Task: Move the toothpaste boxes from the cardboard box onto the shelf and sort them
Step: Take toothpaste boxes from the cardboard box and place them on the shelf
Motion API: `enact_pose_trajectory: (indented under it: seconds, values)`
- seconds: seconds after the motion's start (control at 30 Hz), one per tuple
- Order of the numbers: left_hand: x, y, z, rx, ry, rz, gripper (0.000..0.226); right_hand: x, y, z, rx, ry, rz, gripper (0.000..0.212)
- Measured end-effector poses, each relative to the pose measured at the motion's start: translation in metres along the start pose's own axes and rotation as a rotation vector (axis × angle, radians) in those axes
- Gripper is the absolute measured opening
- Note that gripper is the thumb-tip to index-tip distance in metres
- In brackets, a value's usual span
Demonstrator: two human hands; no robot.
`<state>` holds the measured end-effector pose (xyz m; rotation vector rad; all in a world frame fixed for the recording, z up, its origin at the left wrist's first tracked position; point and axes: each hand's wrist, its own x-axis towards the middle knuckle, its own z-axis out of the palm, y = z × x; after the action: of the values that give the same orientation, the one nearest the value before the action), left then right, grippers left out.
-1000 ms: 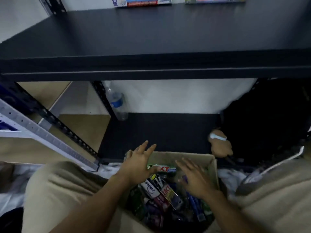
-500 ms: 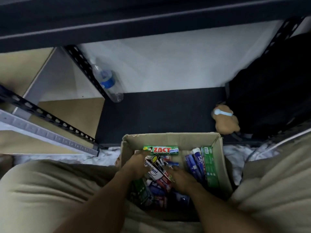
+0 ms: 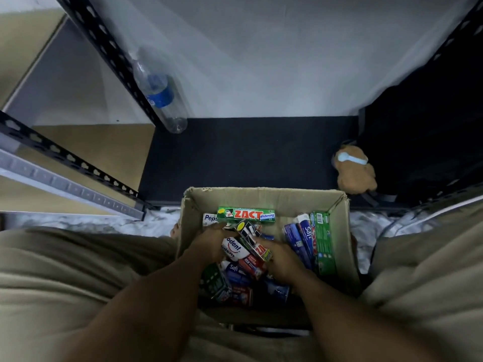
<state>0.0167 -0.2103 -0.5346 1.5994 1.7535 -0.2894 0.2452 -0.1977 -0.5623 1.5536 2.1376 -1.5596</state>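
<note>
An open cardboard box sits between my knees, full of toothpaste boxes. A green ZACT box lies across its far end, and a green box and blue Safi boxes stand along its right wall. Both hands are inside the box. My right hand grips the lower end of a black ZACT box, which is tilted up. My left hand curls around the left end of a white Pepsodent box, its fingertips by the black box's top. The black bottom shelf board lies just beyond.
A plastic water bottle leans against the shelf's left rear post. A brown plush toy lies at the board's right end beside a black bag. My beige trouser legs flank the box. A metal rail runs at left.
My view tipped down from the upper shelf to the box. Both hands went from hovering open above the box to down among the toothpaste boxes, closing on the black and white ones.
</note>
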Motion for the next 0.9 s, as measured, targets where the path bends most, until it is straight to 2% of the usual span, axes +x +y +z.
enact_pose_trajectory:
  seconds: [0.1,0.23,0.37,0.53,0.8,0.9]
  values:
    - [0.006,0.0,0.006,0.199,-0.01,0.038,0.074,-0.003,0.005,-0.003,0.084,0.014,0.037,0.075]
    - [0.017,0.0,0.008,0.25,0.017,0.042,0.07,-0.005,0.004,-0.012,0.165,0.015,0.067,0.072]
    - [0.025,-0.007,0.006,0.058,0.004,0.066,0.052,-0.004,0.008,-0.017,0.24,0.012,0.109,0.07]
    - [0.024,-0.016,0.005,-0.193,-0.09,0.054,0.052,-0.009,0.013,-0.024,0.302,0.031,0.128,0.063]
    - [0.001,-0.006,-0.032,-0.139,-0.049,0.125,0.039,-0.018,-0.003,-0.047,0.353,0.136,0.056,0.063]
    - [-0.009,0.006,-0.057,-0.103,0.048,0.147,0.037,-0.023,-0.018,-0.063,0.322,0.176,-0.016,0.061]
